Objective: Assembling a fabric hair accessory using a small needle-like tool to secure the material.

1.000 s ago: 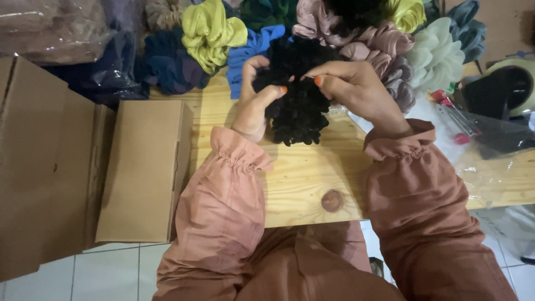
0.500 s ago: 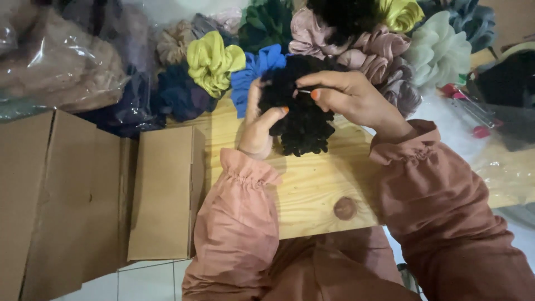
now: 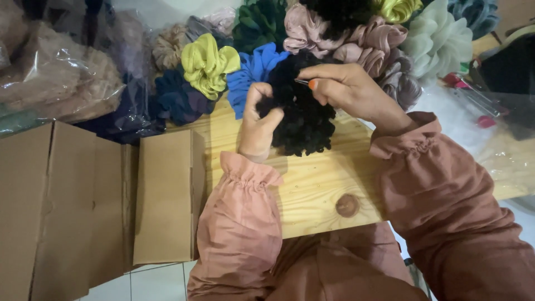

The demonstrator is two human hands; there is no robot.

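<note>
Bags point(image 3: 61, 83): clear plastic bags of fabric at far left, behind the boxes; a sleeve sweeping that way could drag them off the table.
Boxes point(image 3: 95, 206): flat cardboard boxes stand at the table's left edge, just beside the left sleeve; an elbow nudge could tip them.
Scrunchie pile point(image 3: 206, 64): yellow, blue, navy, pink and pale green scrunchies are heaped along the table's far side, touching the black one; a tug on the black one could pull neighbours loose or mix them in.
Left hand point(image 3: 257, 125): fingers curled tight into the black scrunchie's left side, thumb pressed to its front. If this hold slackens, the piece could sag or slide away from the other hand.
Black scrunchie point(image 3: 304, 120): held between both hands, its lower edge on or just above the table point(image 3: 312, 189), against the pile. Dark ruffles hide its seams, so a snag would be hard to spot.
Right hand point(image 3: 348, 89): pinched narrow at the scrunchie's top on a small thin thing; what it is cannot be told. If pointed, it could catch fabric or prick the left fingers nearby.
Right edge point(image 3: 485, 111): clear plastic and small pink items lie near the right sleeve, which could brush them off.
</note>
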